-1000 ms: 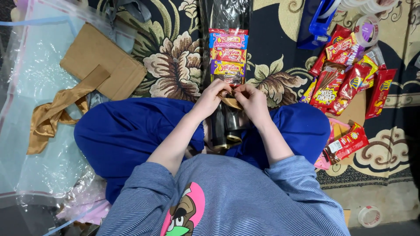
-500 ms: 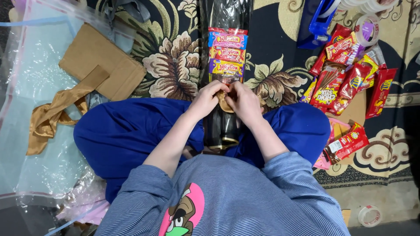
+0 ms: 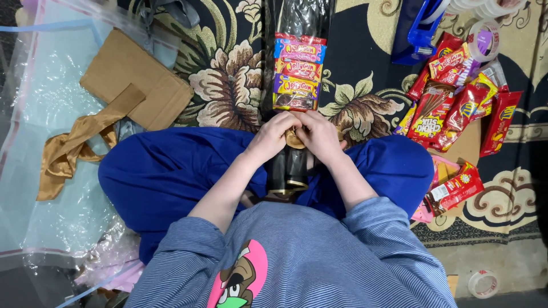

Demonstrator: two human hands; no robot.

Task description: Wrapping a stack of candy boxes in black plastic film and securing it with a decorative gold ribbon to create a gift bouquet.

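Note:
I sit cross-legged in blue trousers on a patterned carpet. My left hand (image 3: 274, 134) and my right hand (image 3: 319, 136) meet in front of my knees, fingers closed together on a small round gold-coloured piece (image 3: 294, 140) at the near end of a long black glossy wrapping (image 3: 297, 23). Three colourful candy packets (image 3: 297, 71) lie stacked in a row on that wrapping, just beyond my hands. The dark wrapping continues down between my legs (image 3: 288, 171).
A pile of red snack packets (image 3: 456, 108) lies to the right, with more (image 3: 454, 188) by my right knee. Tape rolls (image 3: 485, 40) and a blue dispenser (image 3: 419, 28) sit far right. A brown cardboard piece (image 3: 137, 77), gold ribbon (image 3: 74, 145) and clear plastic sheet (image 3: 51, 114) lie left.
Both hands have shifted slightly and closed tighter over the gold piece; a second ago the fingers pinched it more openly. Nothing else has moved.

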